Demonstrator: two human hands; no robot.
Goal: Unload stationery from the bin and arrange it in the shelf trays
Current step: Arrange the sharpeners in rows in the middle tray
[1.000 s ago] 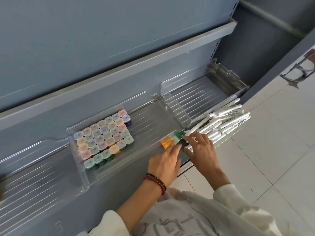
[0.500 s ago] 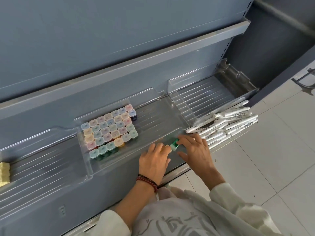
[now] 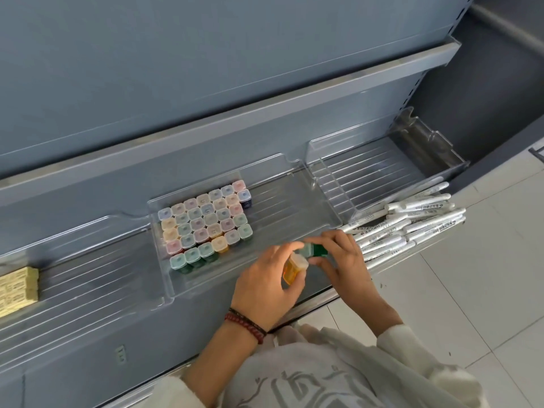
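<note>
My left hand [image 3: 265,287] grips a small orange bottle [image 3: 293,269] with a pale cap, tilted, just above the front edge of the middle clear tray [image 3: 282,198]. My right hand [image 3: 344,260] pinches a green bottle [image 3: 318,250] lying sideways right beside it. Several small capped bottles [image 3: 206,222] in pastel colours stand upright in rows in the left half of that tray. The right half of the tray is bare.
White marker pens [image 3: 412,222] lie piled on the shelf lip in front of the right clear tray [image 3: 382,172]. A yellow block of erasers [image 3: 17,287] sits in the left tray [image 3: 88,260]. A grey shelf [image 3: 265,113] overhangs above. Tiled floor [image 3: 471,290] lies to the right.
Both hands have lifted off the tray's front edge. The orange bottle, hidden under my left hand before, now shows in its grip, and the green bottle is raised in my right fingers.
</note>
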